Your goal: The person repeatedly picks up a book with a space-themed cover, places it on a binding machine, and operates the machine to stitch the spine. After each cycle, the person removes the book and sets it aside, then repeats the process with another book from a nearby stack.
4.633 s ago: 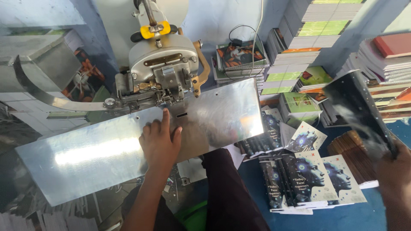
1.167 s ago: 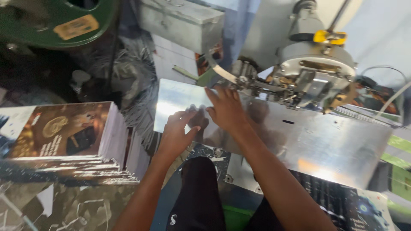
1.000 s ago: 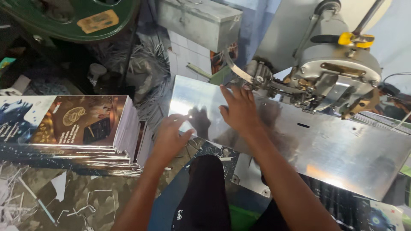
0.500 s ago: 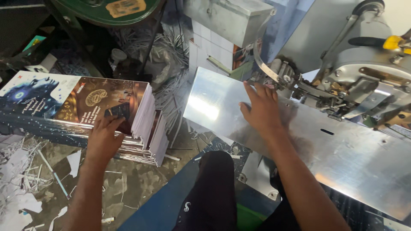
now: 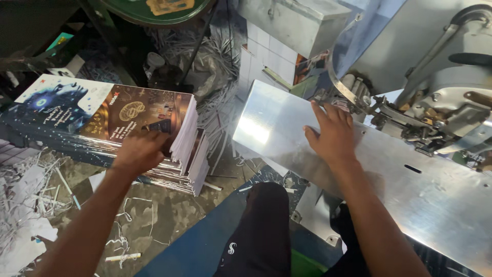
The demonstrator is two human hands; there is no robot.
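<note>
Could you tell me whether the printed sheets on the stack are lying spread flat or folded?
Spread flat: the top sheet of the stack lies open, under the left hand.

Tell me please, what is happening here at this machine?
A person sits at a grey metal stitching machine. The left hand rests on top of a stack of dark printed booklet covers beside the seat, fingers bent at its edge. The right hand lies flat on the shiny, sloping steel work plate, close to the machine's head. White paper trimmings lie scattered on the floor.
</note>
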